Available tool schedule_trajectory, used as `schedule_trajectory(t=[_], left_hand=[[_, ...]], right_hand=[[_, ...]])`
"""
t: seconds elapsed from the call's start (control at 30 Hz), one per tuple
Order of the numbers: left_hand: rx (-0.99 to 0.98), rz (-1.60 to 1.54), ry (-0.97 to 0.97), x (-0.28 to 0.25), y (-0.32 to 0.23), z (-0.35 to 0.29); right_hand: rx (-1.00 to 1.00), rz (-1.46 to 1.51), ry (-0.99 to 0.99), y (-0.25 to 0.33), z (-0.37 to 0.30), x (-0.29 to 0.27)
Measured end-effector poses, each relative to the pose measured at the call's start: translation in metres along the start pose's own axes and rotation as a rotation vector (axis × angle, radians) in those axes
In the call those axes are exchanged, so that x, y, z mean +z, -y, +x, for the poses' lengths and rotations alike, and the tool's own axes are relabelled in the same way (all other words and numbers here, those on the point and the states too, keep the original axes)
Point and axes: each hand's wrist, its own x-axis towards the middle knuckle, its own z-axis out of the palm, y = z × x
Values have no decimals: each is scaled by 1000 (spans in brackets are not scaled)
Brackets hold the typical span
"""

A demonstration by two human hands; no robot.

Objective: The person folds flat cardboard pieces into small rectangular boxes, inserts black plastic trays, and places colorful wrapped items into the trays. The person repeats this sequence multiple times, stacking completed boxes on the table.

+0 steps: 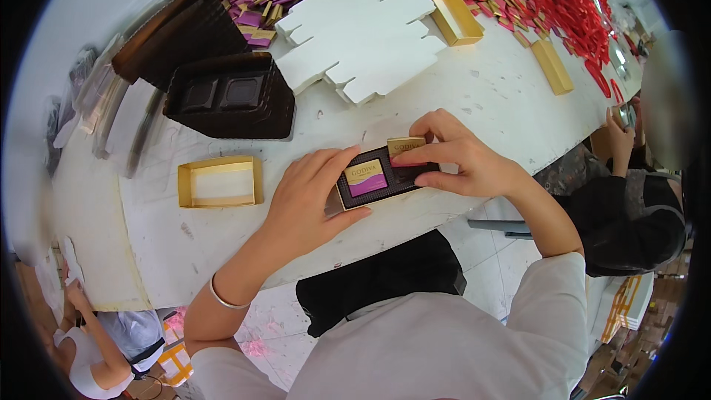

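A small box with a dark two-compartment tray [385, 166] rests on the table in front of me. My left hand [300, 189] grips its left end, fingers along the far edge and thumb at the near edge. A square wrapped chocolate [366, 178], gold and purple, lies in the left compartment. Over the right compartment my right hand [455, 154] pinches a second wrapped chocolate [404, 145], its gold face showing, tilted up at the far edge. Fingers partly cover that compartment.
Stacked dark trays [229, 96] stand at the far left. An open gold box [220, 183] sits left of my hand. White flat cartons [355, 37], heaped wrapped chocolates [259, 0] and red ribbons [566, 7] lie at the back. Co-workers [629, 200] are at both sides.
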Motion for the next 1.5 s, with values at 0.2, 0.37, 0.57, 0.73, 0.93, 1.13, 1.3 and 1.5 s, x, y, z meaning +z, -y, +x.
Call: schedule_trajectory(t=[0.2,0.37,0.57,0.73,0.93,1.13,1.3,1.5], left_hand=[[-5,-1,-1,2,2,0],[9,45,-1,4,-1,-1],[34,51,-15,4,1,0],[25,153,-17,-14,-22,-10],[-90,614,-278,-88,7,-70],[-364,85,-267,-114,54,-107],[-355,-43,-243,-81,43,-100],[-462,-135,-270,-31,-15,-81]], right_hand=[[-175,-308,-55,-7,-9,8],[-190,-425,-85,11,-19,14],[-163,-697,-70,21,-25,38],[-58,-512,-158,20,-24,29],[235,-510,-176,-38,-92,-51],[165,-518,-494,-56,-66,-86],[-197,-379,-395,10,48,-27],[-388,-555,-248,55,143,23]])
